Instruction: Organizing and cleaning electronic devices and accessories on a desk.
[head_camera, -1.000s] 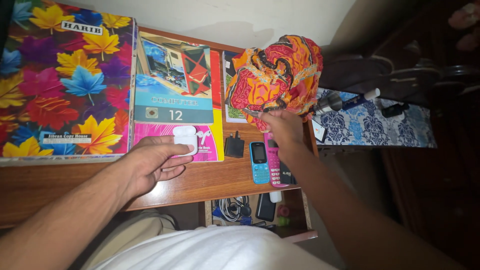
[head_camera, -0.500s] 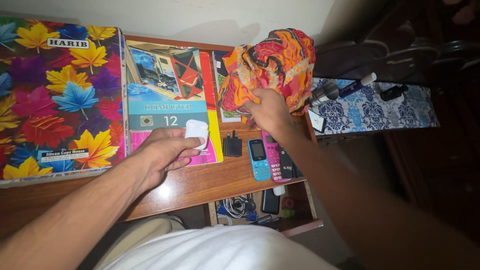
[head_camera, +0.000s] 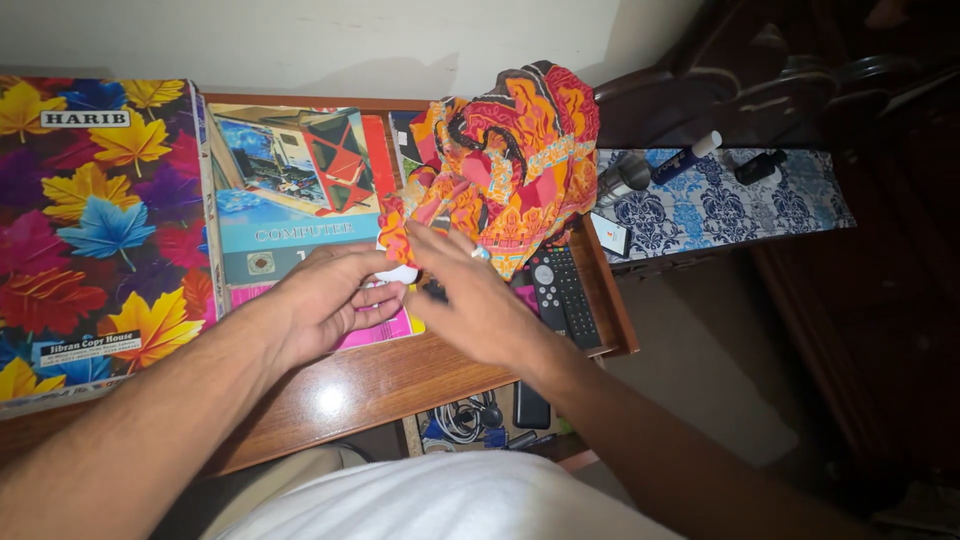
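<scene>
Head view: the left hand (head_camera: 330, 300) lies near the middle of the frame, fingers curled round a small white case (head_camera: 397, 273), of which only a sliver shows at the fingertips, at about 3 o'clock from the hand. The right hand (head_camera: 470, 300) sits just beside it at 3 o'clock, palm down, fingers spread flat and loose, gripping nothing; its fingertips reach toward the white case and the lower edge of the patterned cloth (head_camera: 510, 170). Whether they touch the case cannot be told.

The white case hovers over the pink-and-yellow book (head_camera: 385, 325), which lies under the computer textbook (head_camera: 300, 190) at 11 o'clock from the left hand. At 9 o'clock from that textbook lies a large notebook with coloured leaves (head_camera: 90, 220), covering the left part of the table (head_camera: 350, 385).

The patterned cloth, orange and red, is bunched in a heap at 1 o'clock from the right hand. Two black remote controls (head_camera: 560, 290) lie side by side at 3 o'clock from the right hand, near the table's right edge. Below the table, at 6 o'clock from the right hand, an open drawer (head_camera: 490, 420) holds coiled cables and a dark phone. At 2 o'clock from the cloth, a blue-and-white patterned surface (head_camera: 720, 205) carries a metal cup, a tube and a dark small object.
</scene>
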